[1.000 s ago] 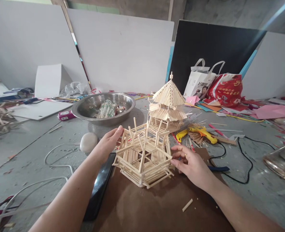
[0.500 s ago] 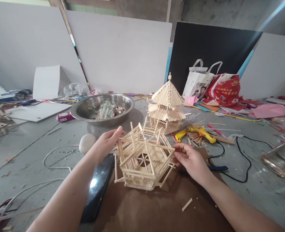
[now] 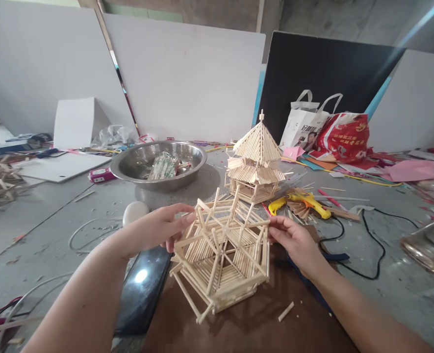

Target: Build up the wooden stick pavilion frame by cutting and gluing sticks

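A hexagonal wooden-stick frame point(image 3: 222, 284), with spokes meeting at its middle and short sticks standing up from it, is tilted above a brown sheet point(image 3: 261, 328). My left hand point(image 3: 168, 225) grips its upper left edge, some fingers hidden behind it. At the upper right edge, my right hand point(image 3: 292, 240) pinches the frame between thumb and fingers. Just beyond stands a pagoda model point(image 3: 255, 166) of the same sticks, with a pointed, tiered roof. A loose stick piece point(image 3: 286, 311) lies on the brown sheet.
A steel basin point(image 3: 128, 169) holding plastic-wrapped packs stands behind my left hand. A yellow glue gun point(image 3: 301, 201) with a black cord lies at right. A dark phone-like slab point(image 3: 143, 289) is under my left arm. A white round object point(image 3: 135, 213) and cables lie left.
The stick frame has been turned and tipped between my hands, so its spokes now show more plainly. My left hand has shifted its hold along the edge. The right hand stays nearly in place.
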`<state>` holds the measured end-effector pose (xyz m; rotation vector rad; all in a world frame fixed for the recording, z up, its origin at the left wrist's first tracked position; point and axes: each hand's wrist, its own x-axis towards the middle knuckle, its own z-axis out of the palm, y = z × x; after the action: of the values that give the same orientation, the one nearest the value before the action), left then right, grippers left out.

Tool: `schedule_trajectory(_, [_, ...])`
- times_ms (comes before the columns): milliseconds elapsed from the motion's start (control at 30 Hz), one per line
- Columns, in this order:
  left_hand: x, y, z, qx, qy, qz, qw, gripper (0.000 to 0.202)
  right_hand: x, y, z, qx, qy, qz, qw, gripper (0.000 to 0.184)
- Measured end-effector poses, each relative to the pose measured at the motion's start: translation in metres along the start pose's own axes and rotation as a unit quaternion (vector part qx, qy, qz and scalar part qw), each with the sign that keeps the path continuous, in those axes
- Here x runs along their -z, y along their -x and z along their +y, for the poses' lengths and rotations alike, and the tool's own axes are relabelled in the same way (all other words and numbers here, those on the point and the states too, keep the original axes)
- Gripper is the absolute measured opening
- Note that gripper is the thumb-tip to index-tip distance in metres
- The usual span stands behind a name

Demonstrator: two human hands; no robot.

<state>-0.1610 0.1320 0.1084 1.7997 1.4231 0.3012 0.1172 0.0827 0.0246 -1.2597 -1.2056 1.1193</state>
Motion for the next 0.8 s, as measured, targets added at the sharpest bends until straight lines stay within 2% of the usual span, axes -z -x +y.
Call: schedule_trajectory(800, [0.0031, 0.0063, -0.0025, 0.039, 0.012, -0.017, 0.999, 0.06, 0.0012, -0.0014, -0.0015, 0.014, -0.001, 0.0, 1.0, 0.025])
